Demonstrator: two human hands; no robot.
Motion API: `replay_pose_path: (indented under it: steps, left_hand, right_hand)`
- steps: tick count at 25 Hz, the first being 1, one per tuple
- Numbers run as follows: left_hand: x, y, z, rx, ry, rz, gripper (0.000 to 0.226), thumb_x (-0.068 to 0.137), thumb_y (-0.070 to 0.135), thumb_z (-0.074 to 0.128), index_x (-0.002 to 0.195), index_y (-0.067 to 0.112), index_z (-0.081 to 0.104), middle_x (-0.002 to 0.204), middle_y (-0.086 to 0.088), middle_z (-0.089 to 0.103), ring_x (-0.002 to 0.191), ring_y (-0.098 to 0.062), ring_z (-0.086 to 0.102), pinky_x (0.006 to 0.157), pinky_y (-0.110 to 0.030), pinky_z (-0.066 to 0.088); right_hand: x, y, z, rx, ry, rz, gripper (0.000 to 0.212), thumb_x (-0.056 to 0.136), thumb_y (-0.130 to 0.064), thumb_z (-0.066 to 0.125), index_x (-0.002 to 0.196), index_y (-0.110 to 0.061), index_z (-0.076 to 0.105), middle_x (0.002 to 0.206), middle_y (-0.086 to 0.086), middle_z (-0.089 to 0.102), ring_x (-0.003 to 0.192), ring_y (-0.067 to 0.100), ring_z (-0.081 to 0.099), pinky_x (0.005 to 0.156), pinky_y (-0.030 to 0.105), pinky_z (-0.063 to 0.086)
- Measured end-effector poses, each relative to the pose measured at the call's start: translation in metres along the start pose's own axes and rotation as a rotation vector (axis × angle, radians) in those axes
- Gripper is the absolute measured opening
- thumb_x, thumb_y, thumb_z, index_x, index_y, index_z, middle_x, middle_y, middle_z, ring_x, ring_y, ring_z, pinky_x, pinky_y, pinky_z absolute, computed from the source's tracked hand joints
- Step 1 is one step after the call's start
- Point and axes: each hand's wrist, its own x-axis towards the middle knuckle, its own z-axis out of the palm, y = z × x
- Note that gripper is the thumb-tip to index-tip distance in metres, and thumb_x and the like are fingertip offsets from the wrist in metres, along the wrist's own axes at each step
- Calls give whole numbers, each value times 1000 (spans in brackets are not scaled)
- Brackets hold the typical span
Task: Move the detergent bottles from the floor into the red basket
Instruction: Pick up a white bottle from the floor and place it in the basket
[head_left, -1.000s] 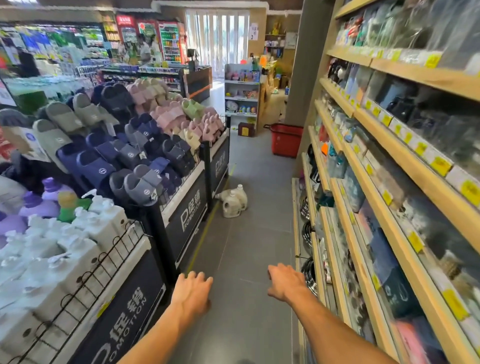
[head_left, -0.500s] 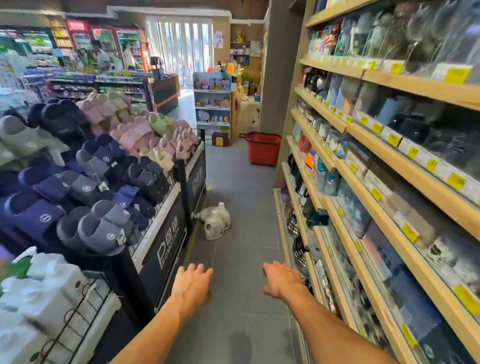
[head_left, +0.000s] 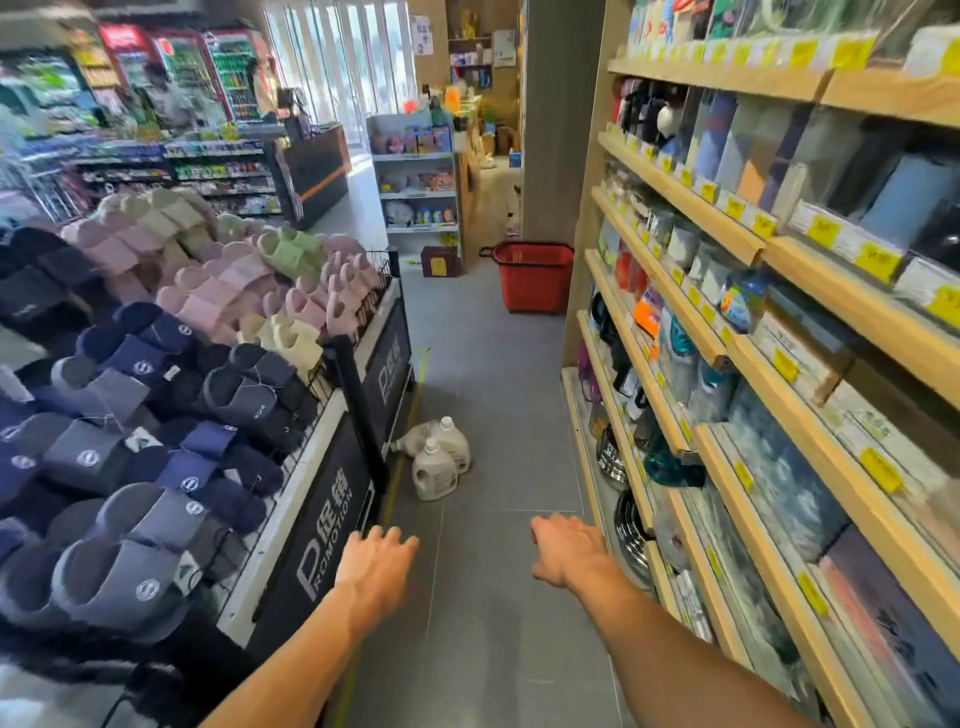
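Your left hand (head_left: 376, 564) and right hand (head_left: 566, 551) reach forward over the grey floor (head_left: 493, 623), both empty with fingers loosely spread, palms down. The detergent bottles (head_left: 439, 457) sit ahead of you on the floor, clustered just beside the foot of the slipper display (head_left: 332, 519); two stand upright and one lies on its side behind them. The red basket (head_left: 533, 278) stands farther down the aisle, against the end of the wooden shelving (head_left: 727, 322) on your right.
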Motion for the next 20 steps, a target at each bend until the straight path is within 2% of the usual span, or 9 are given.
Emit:
replay_pose_path:
  steps: [2, 5, 11, 20]
  left_hand:
    - [53, -16, -19, -14, 45, -54, 43, 96, 44, 55, 134, 24, 50, 130, -4, 57, 123, -30, 53, 98, -47, 42]
    - [96, -35, -34, -56, -6, -106, 45, 92, 46, 57, 131, 25, 52, 128, -4, 58, 122, -30, 53, 96, -46, 42]
    - [189, -82, -21, -84, -64, -109, 51, 92, 51, 58, 135, 25, 50, 131, -4, 57, 123, -29, 53, 97, -46, 44]
    - [348, -186, -31, -118, -57, -91, 49, 94, 52, 57, 134, 26, 50, 131, -4, 57, 123, -30, 53, 96, -45, 43]
  right_hand:
    - [55, 9, -25, 0, 18, -10, 44, 93, -29, 67, 133, -21, 52, 135, 7, 55, 129, 30, 50, 100, 43, 45]
    - [112, 3, -44, 10, 5, -46, 40, 92, -27, 65, 130, -21, 53, 134, 7, 55, 128, 31, 50, 99, 42, 45]
    - [221, -30, -76, -31, -41, -95, 43, 92, -29, 66, 131, -19, 52, 135, 8, 54, 129, 32, 50, 101, 41, 43]
    - [375, -75, -153, -59, -1, -29, 43, 92, -30, 67, 131, -19, 54, 132, 8, 56, 126, 32, 52, 98, 41, 45]
